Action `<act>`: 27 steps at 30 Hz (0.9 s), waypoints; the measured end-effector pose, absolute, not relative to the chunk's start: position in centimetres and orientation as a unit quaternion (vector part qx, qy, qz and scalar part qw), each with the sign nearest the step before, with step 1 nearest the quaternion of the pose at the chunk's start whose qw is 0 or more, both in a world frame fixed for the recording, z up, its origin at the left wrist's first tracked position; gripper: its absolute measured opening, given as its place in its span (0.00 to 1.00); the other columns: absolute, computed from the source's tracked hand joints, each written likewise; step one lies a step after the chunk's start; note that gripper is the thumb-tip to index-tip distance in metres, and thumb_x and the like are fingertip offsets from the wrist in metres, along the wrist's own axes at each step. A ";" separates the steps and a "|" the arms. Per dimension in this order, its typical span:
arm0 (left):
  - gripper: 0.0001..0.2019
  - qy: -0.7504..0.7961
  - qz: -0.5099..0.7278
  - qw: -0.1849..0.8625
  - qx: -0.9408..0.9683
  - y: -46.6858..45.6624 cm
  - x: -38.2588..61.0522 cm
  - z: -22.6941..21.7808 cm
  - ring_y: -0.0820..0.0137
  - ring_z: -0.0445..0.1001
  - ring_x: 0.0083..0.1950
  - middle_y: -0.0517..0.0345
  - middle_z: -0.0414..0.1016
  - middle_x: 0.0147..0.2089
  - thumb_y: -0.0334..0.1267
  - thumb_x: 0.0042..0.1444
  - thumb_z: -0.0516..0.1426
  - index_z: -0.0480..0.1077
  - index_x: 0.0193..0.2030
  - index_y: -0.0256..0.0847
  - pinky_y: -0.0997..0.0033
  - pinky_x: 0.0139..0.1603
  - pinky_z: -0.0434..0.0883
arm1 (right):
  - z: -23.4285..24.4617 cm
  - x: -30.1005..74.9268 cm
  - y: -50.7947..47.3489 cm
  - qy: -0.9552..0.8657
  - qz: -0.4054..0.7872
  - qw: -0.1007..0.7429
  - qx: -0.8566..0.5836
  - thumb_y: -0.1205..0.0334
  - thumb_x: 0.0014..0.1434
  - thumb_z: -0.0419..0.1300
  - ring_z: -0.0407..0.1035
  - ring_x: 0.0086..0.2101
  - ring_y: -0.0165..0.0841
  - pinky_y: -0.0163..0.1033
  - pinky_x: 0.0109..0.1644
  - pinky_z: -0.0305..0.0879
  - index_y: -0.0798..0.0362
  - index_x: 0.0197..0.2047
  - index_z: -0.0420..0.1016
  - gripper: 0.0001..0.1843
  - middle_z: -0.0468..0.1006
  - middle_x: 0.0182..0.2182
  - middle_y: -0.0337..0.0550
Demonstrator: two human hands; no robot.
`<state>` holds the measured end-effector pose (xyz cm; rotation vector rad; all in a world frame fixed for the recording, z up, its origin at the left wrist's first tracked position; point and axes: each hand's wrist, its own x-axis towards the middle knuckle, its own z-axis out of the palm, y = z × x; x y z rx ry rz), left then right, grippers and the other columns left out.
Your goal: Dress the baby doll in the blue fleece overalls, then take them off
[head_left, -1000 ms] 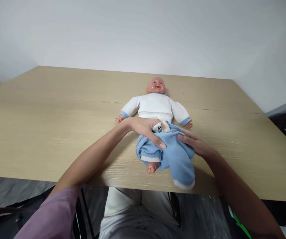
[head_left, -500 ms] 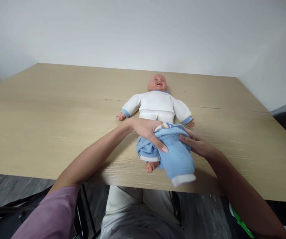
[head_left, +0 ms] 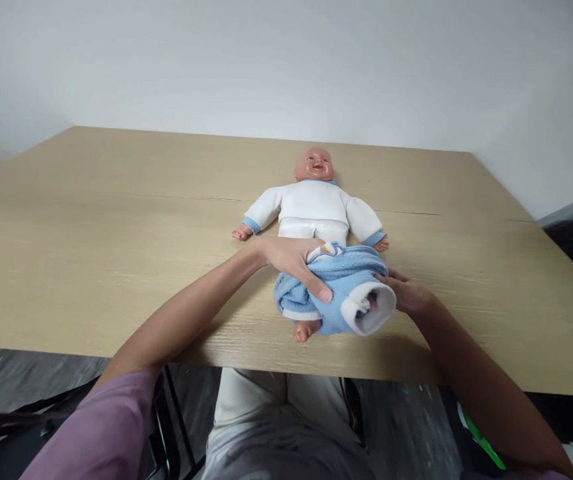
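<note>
A baby doll point(head_left: 312, 199) in a white top with blue cuffs lies on its back, head away from me. Blue terry doll trousers point(head_left: 336, 283) with white cuffs are bunched around its lower legs. One bare foot point(head_left: 306, 329) pokes out of the left trouser leg. The other leg's cuff point(head_left: 369, 308) gapes toward me, with something pinkish just visible inside. My left hand point(head_left: 299, 263) grips the waistband side, thumb pressed on the cloth. My right hand point(head_left: 402, 288) holds the right side of the trousers, its fingers mostly hidden behind the fabric.
The doll rests near the front edge of a wide wooden table point(head_left: 116, 253). A pale wall point(head_left: 266, 67) stands behind it. A black chair point(head_left: 21, 433) is at lower left, and a green object point(head_left: 484, 437) shows below the table at right.
The right trouser leg, which hung flat toward the table edge, is now raised and pushed up, its cuff opening facing me. My right hand has shifted slightly; my left hand stays almost still.
</note>
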<state>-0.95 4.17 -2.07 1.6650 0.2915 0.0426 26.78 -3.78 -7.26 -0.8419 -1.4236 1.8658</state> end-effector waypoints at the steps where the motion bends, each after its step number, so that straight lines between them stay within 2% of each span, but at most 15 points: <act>1: 0.24 0.131 0.028 0.661 0.738 4.2 -1.0 -2.1 0.55 0.89 0.51 0.51 0.92 0.48 0.49 0.47 0.82 0.87 0.47 0.41 0.59 0.59 0.87 | -7.3 26.6 -3.9 -0.540 0.715 0.306 -0.321 0.27 0.59 0.79 0.67 0.27 0.35 0.41 0.33 0.74 0.45 0.35 0.85 0.28 0.76 0.25 0.38; 3: 0.22 0.129 0.054 0.654 0.743 4.1 -1.1 -2.1 0.55 0.89 0.53 0.51 0.92 0.49 0.49 0.49 0.81 0.87 0.46 0.40 0.58 0.61 0.87 | -7.5 26.7 -3.9 -0.547 0.718 0.290 -0.319 0.28 0.60 0.78 0.67 0.26 0.33 0.38 0.32 0.72 0.45 0.36 0.86 0.28 0.76 0.26 0.36; 6: 0.19 0.124 0.076 0.648 0.748 4.1 -1.3 -2.1 0.55 0.89 0.55 0.50 0.91 0.48 0.49 0.53 0.78 0.87 0.45 0.39 0.58 0.63 0.86 | -7.8 27.6 -4.0 -0.568 0.722 0.279 -0.282 0.31 0.59 0.80 0.78 0.35 0.33 0.35 0.41 0.76 0.49 0.47 0.89 0.30 0.84 0.35 0.39; 9: 0.19 0.132 0.070 0.635 0.758 3.8 -1.4 -2.1 0.55 0.89 0.52 0.50 0.91 0.47 0.48 0.54 0.76 0.86 0.47 0.38 0.57 0.61 0.86 | -7.6 28.2 -4.5 -0.601 0.713 0.261 -0.251 0.36 0.48 0.87 0.84 0.45 0.42 0.41 0.50 0.81 0.50 0.59 0.87 0.42 0.89 0.44 0.44; 10: 0.19 0.135 0.070 0.630 0.762 3.6 -1.3 -2.0 0.55 0.89 0.53 0.50 0.91 0.48 0.48 0.54 0.76 0.86 0.47 0.38 0.57 0.62 0.86 | -7.4 28.2 -4.8 -0.608 0.699 0.268 -0.266 0.39 0.48 0.88 0.84 0.47 0.44 0.43 0.52 0.81 0.50 0.62 0.86 0.43 0.89 0.46 0.45; 12: 0.20 0.140 0.072 0.627 0.763 3.3 -1.1 -1.7 0.54 0.88 0.56 0.51 0.91 0.50 0.48 0.54 0.76 0.86 0.48 0.39 0.57 0.64 0.85 | -7.0 27.8 -5.6 -0.605 0.656 0.313 -0.324 0.42 0.54 0.86 0.85 0.51 0.47 0.46 0.55 0.82 0.47 0.65 0.85 0.40 0.90 0.51 0.46; 14: 0.21 0.138 0.067 0.637 0.755 2.9 -0.8 -1.4 0.54 0.88 0.58 0.52 0.91 0.52 0.48 0.53 0.77 0.86 0.50 0.40 0.57 0.67 0.84 | -6.6 27.1 -6.6 -0.594 0.611 0.363 -0.378 0.41 0.59 0.83 0.83 0.57 0.51 0.51 0.61 0.81 0.45 0.66 0.85 0.36 0.90 0.54 0.48; 17: 0.24 0.119 0.049 0.653 0.746 2.4 -0.4 -0.9 0.54 0.88 0.57 0.53 0.91 0.51 0.49 0.50 0.80 0.87 0.50 0.41 0.57 0.65 0.85 | -6.0 25.8 -8.2 -0.582 0.560 0.402 -0.431 0.38 0.63 0.80 0.81 0.62 0.55 0.56 0.69 0.78 0.44 0.66 0.85 0.34 0.89 0.57 0.49; 22: 0.29 0.101 0.075 0.643 0.756 1.8 -0.1 -0.3 0.56 0.87 0.60 0.52 0.91 0.59 0.46 0.51 0.80 0.87 0.59 0.41 0.60 0.67 0.83 | -5.8 23.9 -11.0 -0.543 0.492 0.452 -0.509 0.37 0.66 0.76 0.79 0.63 0.55 0.59 0.71 0.77 0.44 0.66 0.82 0.32 0.88 0.60 0.51; 24: 0.26 0.109 0.080 0.629 0.766 1.6 0.0 -0.1 0.57 0.87 0.57 0.53 0.91 0.56 0.45 0.50 0.79 0.87 0.56 0.41 0.60 0.63 0.83 | -6.0 23.1 -12.4 -0.533 0.467 0.467 -0.529 0.38 0.67 0.76 0.79 0.63 0.56 0.60 0.69 0.78 0.43 0.65 0.82 0.30 0.88 0.60 0.51; 27: 0.13 0.134 0.078 0.589 0.793 1.5 0.1 -0.1 0.61 0.85 0.46 0.55 0.90 0.44 0.44 0.55 0.72 0.84 0.44 0.40 0.62 0.53 0.82 | -6.7 21.7 -15.0 -0.517 0.443 0.472 -0.560 0.41 0.69 0.73 0.78 0.63 0.59 0.62 0.68 0.78 0.43 0.65 0.81 0.27 0.87 0.59 0.53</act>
